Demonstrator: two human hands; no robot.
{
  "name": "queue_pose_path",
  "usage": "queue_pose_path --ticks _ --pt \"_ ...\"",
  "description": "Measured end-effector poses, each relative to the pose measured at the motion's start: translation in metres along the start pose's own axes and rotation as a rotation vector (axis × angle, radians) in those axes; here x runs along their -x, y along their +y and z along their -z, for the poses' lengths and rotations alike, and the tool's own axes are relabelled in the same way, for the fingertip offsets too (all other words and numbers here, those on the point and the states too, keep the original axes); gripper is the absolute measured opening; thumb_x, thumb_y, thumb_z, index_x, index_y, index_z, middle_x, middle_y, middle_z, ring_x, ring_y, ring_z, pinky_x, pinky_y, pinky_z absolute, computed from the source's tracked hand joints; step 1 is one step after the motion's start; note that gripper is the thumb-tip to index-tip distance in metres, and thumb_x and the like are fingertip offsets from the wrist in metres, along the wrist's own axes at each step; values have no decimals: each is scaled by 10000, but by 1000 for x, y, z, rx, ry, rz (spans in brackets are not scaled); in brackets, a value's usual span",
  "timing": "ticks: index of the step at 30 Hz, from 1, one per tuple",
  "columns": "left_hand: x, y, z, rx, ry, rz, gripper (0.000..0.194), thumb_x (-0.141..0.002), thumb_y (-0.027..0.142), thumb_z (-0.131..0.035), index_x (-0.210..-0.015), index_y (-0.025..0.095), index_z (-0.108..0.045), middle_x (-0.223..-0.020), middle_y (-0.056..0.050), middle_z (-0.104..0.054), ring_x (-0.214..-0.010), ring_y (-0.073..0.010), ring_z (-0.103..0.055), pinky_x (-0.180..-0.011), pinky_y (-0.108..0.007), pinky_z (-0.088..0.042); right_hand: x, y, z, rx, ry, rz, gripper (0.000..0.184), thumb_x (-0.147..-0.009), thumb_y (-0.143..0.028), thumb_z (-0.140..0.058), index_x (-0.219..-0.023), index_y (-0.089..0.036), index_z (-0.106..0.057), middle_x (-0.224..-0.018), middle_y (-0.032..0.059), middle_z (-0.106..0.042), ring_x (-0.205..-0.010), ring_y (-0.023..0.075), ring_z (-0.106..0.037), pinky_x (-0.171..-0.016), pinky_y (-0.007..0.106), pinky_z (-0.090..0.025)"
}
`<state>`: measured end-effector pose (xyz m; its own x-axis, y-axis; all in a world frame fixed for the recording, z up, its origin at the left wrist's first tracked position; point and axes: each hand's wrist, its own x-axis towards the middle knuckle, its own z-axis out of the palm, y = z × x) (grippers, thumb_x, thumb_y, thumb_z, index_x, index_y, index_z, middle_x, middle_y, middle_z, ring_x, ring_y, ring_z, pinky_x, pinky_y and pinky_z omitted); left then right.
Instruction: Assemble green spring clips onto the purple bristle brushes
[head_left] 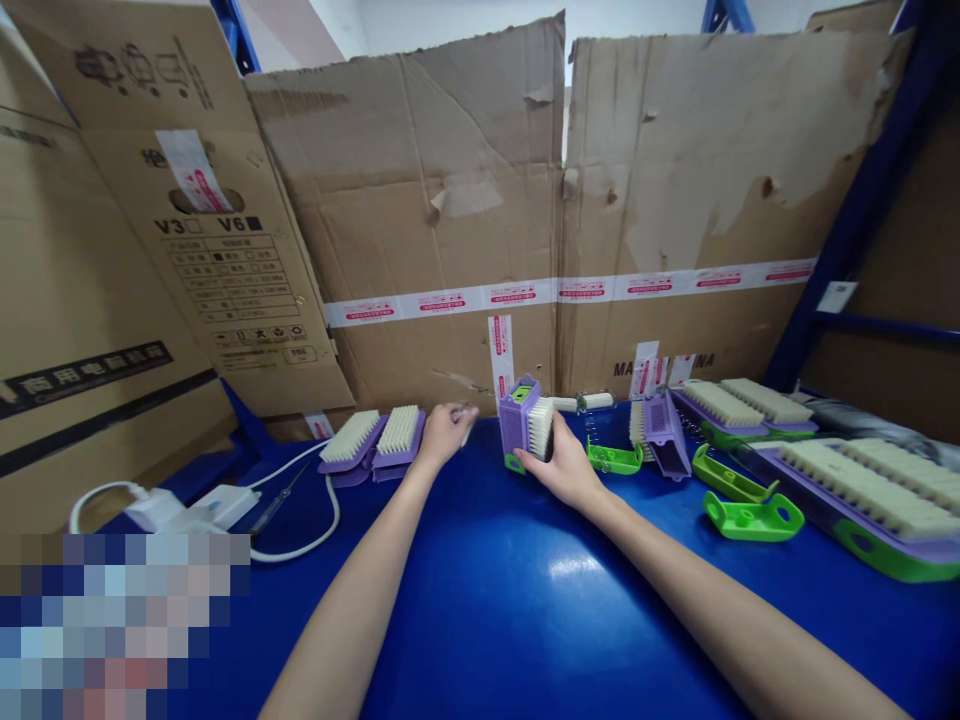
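Purple brush body (514, 430) with cream bristles (540, 428), green brackets (754, 522), blue tabletop (517, 600), red-printed white tape (450, 302), brown cardboard (465, 140)

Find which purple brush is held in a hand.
The brush near the picture's middle, gripped by the right hand; no hand holds any of the others.

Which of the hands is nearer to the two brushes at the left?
Left. The left hand is just beside the two brushes; the right hand, holding another brush, is farther right.

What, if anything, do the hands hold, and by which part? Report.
The right hand holds a purple brush by its lower bristled side; for the left hand, I cannot tell.
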<state>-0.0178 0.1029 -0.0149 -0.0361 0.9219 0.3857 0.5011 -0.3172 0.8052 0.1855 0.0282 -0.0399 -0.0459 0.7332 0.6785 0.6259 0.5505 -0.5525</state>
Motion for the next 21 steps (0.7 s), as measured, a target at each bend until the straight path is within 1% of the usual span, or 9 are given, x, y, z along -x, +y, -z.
queue_pose_path --ticks 3,5,6,8,12,15,18,20,21 --pt "-8 14 3 701 58 422 343 -783 508 -550 -749 167 -578 -640 -26 -598 -602 -141 -583 -585 -257 -477 0 0 0 -4 -9 -9 622 -744 -355 -627 -1278 -168 -367 -1231 144 -554 -1120 253 -548 -907 378 -456" --pt "-10 22 8 986 86 553 342 -825 501 -497 -754 171 -548 -584 4 -562 -505 -97 -544 -503 -208 -456 0 0 0 -4 -15 -9 626 -746 -362 -627 -1278 -164 -363 -1243 147 -547 -1137 251 -537 -925 380 -448" --pt "-11 24 10 1038 81 571 345 -839 495 -477 -745 169 -537 -566 9 -548 -477 -87 -529 -472 -191 -444 0 0 0 -5 -18 -9 627 -747 -363 -627 -1279 -164 -362 -1248 148 -545 -1142 251 -534 -933 383 -443" --pt "-10 26 14 913 51 560 363 -860 489 -427 -730 165 -524 -546 5 -536 -455 -85 -522 -442 -181 -434 0 -1 1 -7 -25 -17 628 -749 -365 -626 -1281 -165 -358 -1250 149 -544 -1147 253 -531 -940 390 -439" --pt "-5 19 12 435 45 546 328 -895 394 -334 -727 172 -508 -499 0 -515 -451 -119 -545 -464 -226 -457 0 -2 2 -15 -48 -38 628 -748 -358 -629 -1277 -157 -357 -1252 148 -538 -1144 255 -528 -946 386 -434" --pt "-1 14 8 242 62 506 281 -871 374 -381 -709 184 -509 -492 -20 -522 -502 -180 -592 -513 -285 -471 0 -3 3 -22 -52 -34 617 -748 -350 -627 -1271 -160 -362 -1237 140 -542 -1127 252 -536 -950 384 -430" --pt "4 16 6 49 77 411 224 -815 365 -486 -706 178 -541 -698 -119 -644 -791 -273 -656 -685 -352 -485 0 -2 2 -37 -49 -20 631 -747 -356 -626 -1284 -172 -353 -1239 135 -537 -1125 256 -534 -952 394 -428" --pt "5 22 6 -187 60 303 231 -825 362 -465 -783 160 -568 -897 -181 -664 -988 -320 -613 -807 -396 -453 1 -1 1 -46 -47 -17 646 -745 -366 -627 -1296 -180 -347 -1244 135 -531 -1130 262 -528 -958 407 -421" --pt "5 25 6 -336 41 243 267 -848 371 -418 -844 151 -569 -961 -199 -656 -1036 -334 -590 -838 -418 -436 1 -1 0 -47 -46 -18 659 -741 -376 -630 -1303 -182 -344 -1246 136 -527 -1134 266 -523 -962 414 -417"
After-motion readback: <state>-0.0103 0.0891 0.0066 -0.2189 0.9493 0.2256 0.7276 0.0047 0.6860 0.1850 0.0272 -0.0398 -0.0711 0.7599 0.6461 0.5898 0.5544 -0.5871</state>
